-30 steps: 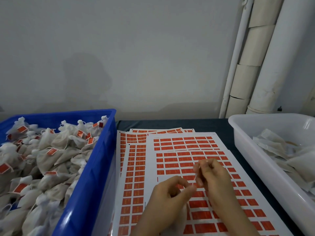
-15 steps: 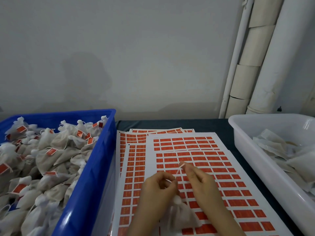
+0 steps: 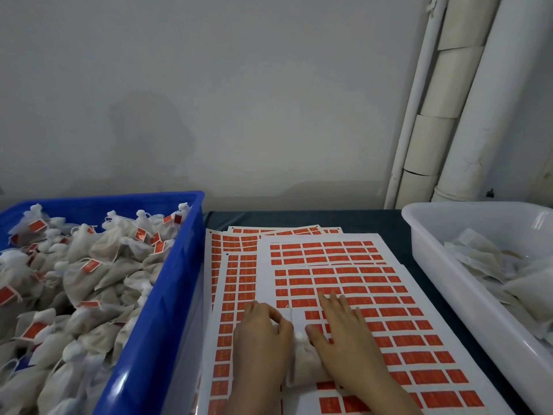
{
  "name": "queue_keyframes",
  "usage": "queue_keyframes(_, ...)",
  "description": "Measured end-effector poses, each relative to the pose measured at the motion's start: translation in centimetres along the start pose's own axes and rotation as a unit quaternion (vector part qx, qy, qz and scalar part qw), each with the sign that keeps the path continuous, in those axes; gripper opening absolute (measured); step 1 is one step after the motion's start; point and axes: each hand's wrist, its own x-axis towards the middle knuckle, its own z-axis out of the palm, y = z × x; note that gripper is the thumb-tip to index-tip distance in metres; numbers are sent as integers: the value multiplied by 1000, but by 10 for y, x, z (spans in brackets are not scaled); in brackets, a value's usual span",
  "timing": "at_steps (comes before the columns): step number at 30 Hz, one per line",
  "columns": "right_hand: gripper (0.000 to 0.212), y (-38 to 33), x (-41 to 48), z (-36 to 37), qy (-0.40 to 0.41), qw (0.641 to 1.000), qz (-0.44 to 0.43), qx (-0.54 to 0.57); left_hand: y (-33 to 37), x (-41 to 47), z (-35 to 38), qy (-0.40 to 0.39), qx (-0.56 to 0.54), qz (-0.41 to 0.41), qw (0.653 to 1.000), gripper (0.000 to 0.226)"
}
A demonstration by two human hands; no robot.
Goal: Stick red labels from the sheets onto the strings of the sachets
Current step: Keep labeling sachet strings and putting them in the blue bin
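Observation:
A white cloth sachet (image 3: pixel 302 362) lies on the top sheet of red labels (image 3: pixel 326 256), between my two hands. Its thin string (image 3: pixel 289 313) runs up from the knotted neck across a bare patch of the sheet. My left hand (image 3: pixel 260 336) is curled against the sachet's left side and neck, holding it down. My right hand (image 3: pixel 341 330) lies flat on the sheet with fingers spread, fingertips on a row of red labels and the thumb beside the sachet's knot. I see no label in either hand.
A blue crate (image 3: pixel 176 271) at the left is heaped with sachets, several carrying red labels. A white tub (image 3: pixel 419 235) at the right holds flat white sachets. More label sheets (image 3: pixel 233 265) fan out beneath the top one on a dark table. Pipes stand at the back right.
Both hands have dropped from mid-air onto the sheet. The sachet, held up by its string before, now lies flat, and my right hand has let go and spread over the labels.

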Motion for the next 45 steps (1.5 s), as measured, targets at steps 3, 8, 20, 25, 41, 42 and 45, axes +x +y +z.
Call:
queue_keyframes(3, 70, 0, 0, -2, -4, 1000, -1, 9, 3, -1, -1, -1, -7, -2, 1000, 12)
queue_keyframes(8, 72, -3, -4, -4, -2, 997, 19, 71, 8, -2, -2, -7, -61, -18, 998, 10)
queue_keyframes(20, 74, -11, -10, -9, 3, 993, 40, 110, 9, -2, -4, 19, -131, -46, 990, 8)
queue_keyframes(25, 72, -11, -14, -11, 19, 990, 35, 139, 5, 0, -6, 53, -195, -27, 979, 11)
queue_keyframes(41, 44, -9, -16, -25, 130, 979, -9, 157, -12, 27, -12, 0, -321, -29, 947, 3)
queue_keyframes(42, 43, -12, -14, -27, 135, 979, -17, 152, -11, 27, -11, 5, -322, -25, 946, 3)
queue_keyframes(45, 39, -28, -8, -33, 154, 968, -55, 191, -8, 26, -11, 15, -335, -14, 942, 3)
